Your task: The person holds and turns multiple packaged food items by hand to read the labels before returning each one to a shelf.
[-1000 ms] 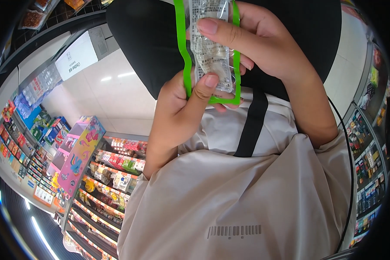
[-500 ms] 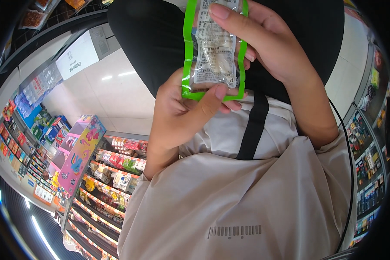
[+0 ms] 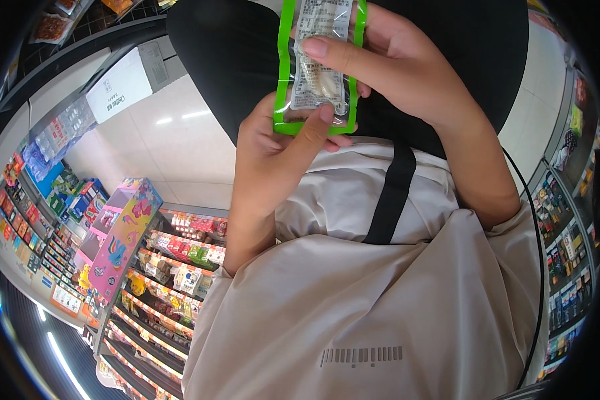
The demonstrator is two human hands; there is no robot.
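Both my hands grip a small flat snack packet [image 3: 307, 90] with bright green edges, a clear middle and a printed white panel. Something pale shows through its film. My left hand [image 3: 271, 157] pinches the lower edge, thumb on the front and fingers behind. Higher up on the right side, my right hand [image 3: 400, 70] holds it with the thumb lying across the front and the other fingers behind. The packet's top runs out of the picture.
Shelves of packaged goods [image 3: 173, 267] and a pink cartoon-printed display box [image 3: 121, 233] stand at the left. A white carton [image 3: 119, 90] lies at the upper left. More stocked shelves [image 3: 567, 233] line the right. A black cable [image 3: 539, 287] runs down beside my right arm.
The packet has shifted slightly up and to the left, and both hands have moved with it. My grip looks the same.
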